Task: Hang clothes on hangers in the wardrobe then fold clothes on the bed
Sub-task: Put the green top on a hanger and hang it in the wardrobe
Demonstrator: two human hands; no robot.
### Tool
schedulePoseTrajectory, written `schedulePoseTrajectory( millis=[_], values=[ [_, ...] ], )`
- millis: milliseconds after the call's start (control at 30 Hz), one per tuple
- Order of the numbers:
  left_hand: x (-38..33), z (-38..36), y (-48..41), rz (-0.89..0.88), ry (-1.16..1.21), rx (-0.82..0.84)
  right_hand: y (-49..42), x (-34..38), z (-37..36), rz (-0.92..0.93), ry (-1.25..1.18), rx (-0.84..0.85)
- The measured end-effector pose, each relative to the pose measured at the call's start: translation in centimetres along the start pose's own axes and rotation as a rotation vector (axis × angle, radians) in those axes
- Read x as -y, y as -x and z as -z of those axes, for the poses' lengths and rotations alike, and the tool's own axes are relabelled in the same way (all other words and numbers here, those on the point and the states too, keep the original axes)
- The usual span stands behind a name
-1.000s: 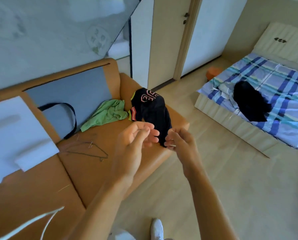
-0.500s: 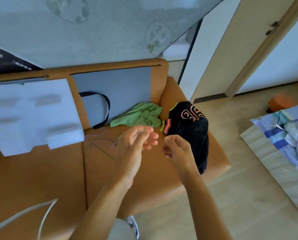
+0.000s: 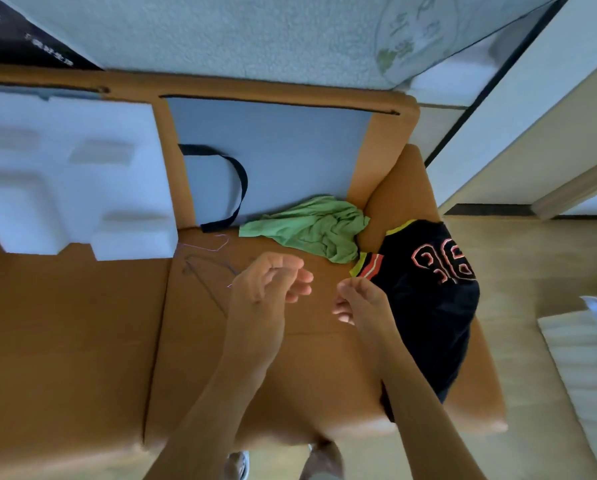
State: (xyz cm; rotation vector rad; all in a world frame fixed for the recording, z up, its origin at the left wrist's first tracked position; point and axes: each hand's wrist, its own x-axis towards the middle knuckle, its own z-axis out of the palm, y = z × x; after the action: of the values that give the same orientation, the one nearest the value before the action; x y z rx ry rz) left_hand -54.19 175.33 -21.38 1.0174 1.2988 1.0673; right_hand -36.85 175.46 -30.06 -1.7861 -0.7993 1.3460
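Left hand open, fingers relaxed and half spread, nothing in it. Right hand has its fingers curled in toward the thumb and nothing visible between them; too small to tell if it pinches anything. Both hang over the orange sofa seat at frame centre, close together but not touching. Only container-like item: a flat grey-blue bag with a black strap, leaning on the backrest at upper centre, contents not visible. White foam block leans at upper left. Task items: black jersey right of centre, draped over the seat's right end and armrest, orange-outlined "36" facing up, yellow and orange trim at the edge nearest the right hand; the hand is just beside that trim, contact unclear, and the right forearm crosses the jersey's lower left edge. Green garment crumpled at the back of the seat, just above the hands, touching the bag's lower edge. Thin wire hangers lie flat on the seat left of the left hand, partly hidden by it. Bed corner at the right edge.
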Motion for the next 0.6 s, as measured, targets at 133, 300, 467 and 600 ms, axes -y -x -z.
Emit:
schedulePoseTrajectory(
  millis=[133,300,467,600],
  values=[
    [3.4,-1.9,-6.0,0.019,-0.001,-0.049,-9.6,-1.9,0.5,-0.017,0.108,0.002],
    [9.9,-3.7,-15.4,0.014,-0.033,-0.084,-22.2,-5.9,0.7,0.009,0.281,-0.038],
    [16.0,-4.2,-24.1,0.038,-0.063,-0.087,-32.3,-10.0,-0.3,0.052,0.468,-0.073],
    [20.9,-4.2,-31.1,0.048,-0.077,-0.134,-39.7,-13.7,-1.5,0.069,0.606,-0.038]
  ],
)
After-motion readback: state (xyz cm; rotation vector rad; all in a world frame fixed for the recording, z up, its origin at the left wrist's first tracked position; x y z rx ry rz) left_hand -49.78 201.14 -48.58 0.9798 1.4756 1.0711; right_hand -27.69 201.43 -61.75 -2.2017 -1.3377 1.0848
